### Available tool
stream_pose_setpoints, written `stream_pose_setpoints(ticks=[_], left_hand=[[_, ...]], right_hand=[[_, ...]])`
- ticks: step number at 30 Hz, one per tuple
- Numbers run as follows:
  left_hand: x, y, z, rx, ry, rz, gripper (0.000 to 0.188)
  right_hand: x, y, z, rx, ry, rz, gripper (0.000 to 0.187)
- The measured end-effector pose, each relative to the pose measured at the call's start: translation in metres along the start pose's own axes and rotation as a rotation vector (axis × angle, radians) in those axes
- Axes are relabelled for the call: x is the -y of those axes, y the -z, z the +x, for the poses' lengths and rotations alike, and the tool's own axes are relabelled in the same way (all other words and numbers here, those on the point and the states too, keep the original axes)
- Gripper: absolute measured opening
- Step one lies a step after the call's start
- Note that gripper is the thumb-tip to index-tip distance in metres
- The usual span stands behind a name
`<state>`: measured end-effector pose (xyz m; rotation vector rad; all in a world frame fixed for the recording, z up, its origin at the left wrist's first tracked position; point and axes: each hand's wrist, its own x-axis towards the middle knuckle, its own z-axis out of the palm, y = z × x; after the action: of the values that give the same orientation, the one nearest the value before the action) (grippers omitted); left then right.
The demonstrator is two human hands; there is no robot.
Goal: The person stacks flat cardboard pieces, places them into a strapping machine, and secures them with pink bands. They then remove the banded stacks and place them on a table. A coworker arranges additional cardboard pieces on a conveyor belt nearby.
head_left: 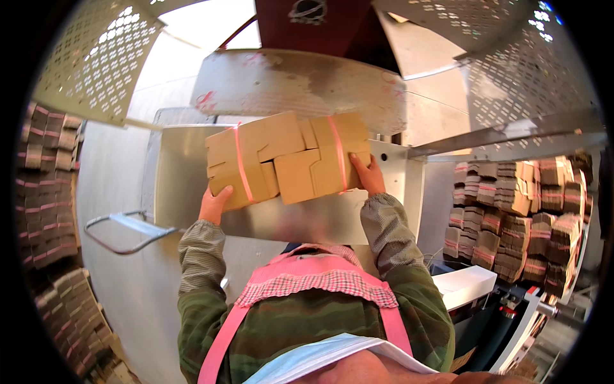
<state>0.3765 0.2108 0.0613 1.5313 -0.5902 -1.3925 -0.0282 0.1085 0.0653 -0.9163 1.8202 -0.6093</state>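
Observation:
Between my two hands is a bundle of flat brown cardboard box blanks [297,173], bound by two pink straps, one toward each end. My left hand [215,200] grips its lower left corner, the thumb lying on top. My right hand [368,174] grips the right end, with the thumb on top and the other fingers mostly hidden. The bundle sits tilted over a shiny metal table [182,192], its right end higher in the picture. Whether its underside touches the metal cannot be made out.
Beyond the table are a worn metal plate [300,86] and a dark red machine part [320,29]. Perforated guards [96,61] flank them. Strapped cardboard bundles are stacked at left [48,185] and right [511,217]. A metal loop handle [131,230] juts out left.

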Motion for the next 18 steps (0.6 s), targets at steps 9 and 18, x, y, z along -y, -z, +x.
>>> stream_pose_setpoints(ticks=[9,18], left_hand=[[-0.043,-0.169,0.107,0.106,0.139,0.300,0.060],[-0.062,-0.277,0.121,0.195,0.114,0.301,0.054]], right_hand=[[-0.063,0.104,0.110,-0.093,0.076,0.532,0.071],[-0.113,0.139,0.097,-0.361,0.262,0.552,0.052]])
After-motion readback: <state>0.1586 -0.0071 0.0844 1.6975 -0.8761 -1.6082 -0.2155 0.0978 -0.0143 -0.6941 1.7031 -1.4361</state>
